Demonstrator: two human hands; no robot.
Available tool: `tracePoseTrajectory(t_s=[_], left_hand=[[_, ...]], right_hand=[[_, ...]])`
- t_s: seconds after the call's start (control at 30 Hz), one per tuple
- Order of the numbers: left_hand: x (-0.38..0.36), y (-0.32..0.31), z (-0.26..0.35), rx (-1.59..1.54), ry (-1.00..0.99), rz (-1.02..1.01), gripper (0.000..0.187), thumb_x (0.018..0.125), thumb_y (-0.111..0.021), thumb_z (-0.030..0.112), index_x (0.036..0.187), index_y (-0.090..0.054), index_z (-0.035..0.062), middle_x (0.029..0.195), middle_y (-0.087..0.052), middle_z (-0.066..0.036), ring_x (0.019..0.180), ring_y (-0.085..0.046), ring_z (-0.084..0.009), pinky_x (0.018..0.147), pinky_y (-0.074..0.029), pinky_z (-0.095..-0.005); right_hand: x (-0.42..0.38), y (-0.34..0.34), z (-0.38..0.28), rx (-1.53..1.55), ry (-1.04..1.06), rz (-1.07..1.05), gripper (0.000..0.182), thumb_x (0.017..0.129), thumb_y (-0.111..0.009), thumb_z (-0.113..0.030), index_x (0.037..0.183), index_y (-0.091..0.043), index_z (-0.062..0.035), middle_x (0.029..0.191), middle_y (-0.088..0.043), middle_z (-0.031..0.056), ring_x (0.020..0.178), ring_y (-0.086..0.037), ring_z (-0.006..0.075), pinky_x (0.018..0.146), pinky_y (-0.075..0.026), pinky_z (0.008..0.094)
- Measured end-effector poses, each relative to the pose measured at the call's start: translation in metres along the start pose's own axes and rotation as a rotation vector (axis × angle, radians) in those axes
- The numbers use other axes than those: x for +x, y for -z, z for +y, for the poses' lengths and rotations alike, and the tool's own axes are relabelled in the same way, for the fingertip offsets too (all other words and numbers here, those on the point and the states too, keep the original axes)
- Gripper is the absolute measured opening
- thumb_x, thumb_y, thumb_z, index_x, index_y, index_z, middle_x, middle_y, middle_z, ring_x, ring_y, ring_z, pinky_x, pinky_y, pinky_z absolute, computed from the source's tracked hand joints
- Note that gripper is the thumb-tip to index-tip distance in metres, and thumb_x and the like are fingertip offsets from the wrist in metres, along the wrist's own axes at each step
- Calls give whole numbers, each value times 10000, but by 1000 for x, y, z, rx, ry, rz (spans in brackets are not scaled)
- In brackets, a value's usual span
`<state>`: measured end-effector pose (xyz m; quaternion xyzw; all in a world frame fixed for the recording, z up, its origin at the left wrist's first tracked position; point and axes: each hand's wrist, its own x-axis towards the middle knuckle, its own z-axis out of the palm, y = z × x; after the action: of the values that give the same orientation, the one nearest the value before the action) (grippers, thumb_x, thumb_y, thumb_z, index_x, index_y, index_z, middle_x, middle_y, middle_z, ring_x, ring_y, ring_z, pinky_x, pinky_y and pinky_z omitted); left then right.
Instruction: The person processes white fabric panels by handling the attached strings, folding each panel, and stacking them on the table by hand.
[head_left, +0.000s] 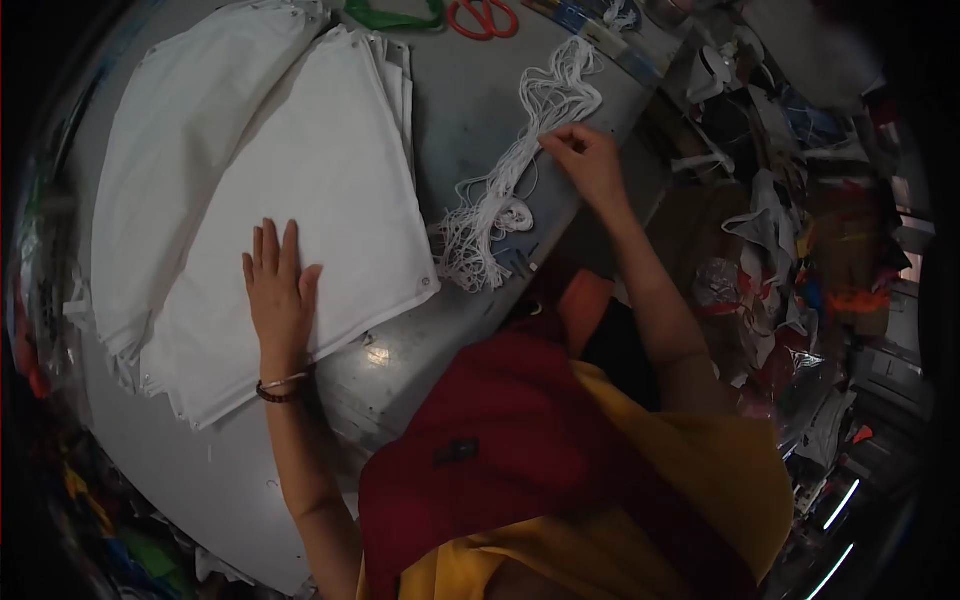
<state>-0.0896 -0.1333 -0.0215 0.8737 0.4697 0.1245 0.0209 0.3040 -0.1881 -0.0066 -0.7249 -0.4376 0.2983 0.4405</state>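
With right hand [590,170], fingertips together, at edge of white string hank [519,162], stretched upper right to lower left; with left hand [278,292], flat on eyeleted white fabric [325,170].

Left grip [278,290] plus right grip [583,160]: two, both mine. Bracelets [277,396] on me: two. Tabletop [220,490]: one. White cloth piles [320,150] before me: two; layers in each, several, exact number hidden. White string bundle [525,150]: one; strands too many, too tangled for me to count. Orange-handled scissors [487,22]: one pair. Green strap [400,21]: one. Dark red apron [500,440]: one.
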Motion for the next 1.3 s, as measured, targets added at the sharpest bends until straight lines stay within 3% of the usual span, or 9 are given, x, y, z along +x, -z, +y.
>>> tracePoseTrajectory(t_s=[0.23,0.37,0.47,0.53,0.63,0.67,0.9,1.2,1.3], left_hand=[[-30,11,73,-522,118,110,323,903,-465,90,1210,-511,0,1246,-524,-160,1193,-464,-324,1050,-285,-407],[-35,47,99,-1003,225,129,370,924,-463,200,1219,-505,-19,1208,-554,-167,1164,-500,-295,1051,-280,-401],[-25,56,114,-1350,-12,163,522,922,-456,369,1257,-469,-31,1193,-555,-195,1150,-509,-272,1025,-314,-381],[-20,63,120,-1856,-123,-282,635,920,-412,485,1256,-456,-52,1141,-571,-233,1165,-487,-330,977,-372,-395],[-47,60,98,-1732,-146,-393,603,907,-444,485,1226,-490,-24,852,-623,-120,775,-563,-164,664,-431,-249],[-58,57,87,-1691,-61,-431,536,919,-462,445,1183,-527,-18,720,-608,-55,603,-523,-96,541,-392,-205],[-74,81,44,-1369,648,105,192,891,-560,178,861,-646,9,587,-480,53,525,-379,-19,476,-271,-185],[-67,94,16,-1125,745,410,71,812,-647,64,801,-637,-6,647,-554,41,571,-449,-18,504,-347,-174],[-55,89,31,-1015,545,237,83,806,-649,81,804,-630,0,626,-556,24,563,-460,-34,511,-368,-192]], right_hand=[[-16,-17,22,-256,291,1,132,806,-651,-157,826,-631,-28,738,-602,13,611,-509,70,557,-432,233],[-59,-40,-22,303,86,-308,72,872,-555,-120,873,-528,-53,748,-563,-7,604,-470,58,555,-405,209],[-145,-93,-78,102,778,-857,44,810,-544,-86,796,-518,-54,706,-534,118,621,-574,255,545,-471,337],[-170,-94,-112,52,1033,-1030,34,772,-547,-77,755,-518,-69,679,-522,94,614,-569,255,517,-466,352],[-130,-71,-139,257,1176,-533,99,778,-547,-108,726,-477,-60,740,-591,100,642,-603,239,551,-475,350],[-109,-43,-139,-163,1232,-417,59,765,-561,-97,767,-514,-62,718,-576,86,620,-590,221,511,-462,315],[29,59,-85,-216,449,-162,72,850,-598,-88,829,-572,-24,708,-478,-53,662,-420,36,601,-350,196],[110,99,-60,-473,349,-197,134,855,-593,-122,938,-626,-23,781,-592,13,680,-516,83,618,-404,225],[115,62,-71,-691,392,-296,212,851,-593,-126,1039,-629,-35,856,-626,43,723,-555,98,639,-431,238]])
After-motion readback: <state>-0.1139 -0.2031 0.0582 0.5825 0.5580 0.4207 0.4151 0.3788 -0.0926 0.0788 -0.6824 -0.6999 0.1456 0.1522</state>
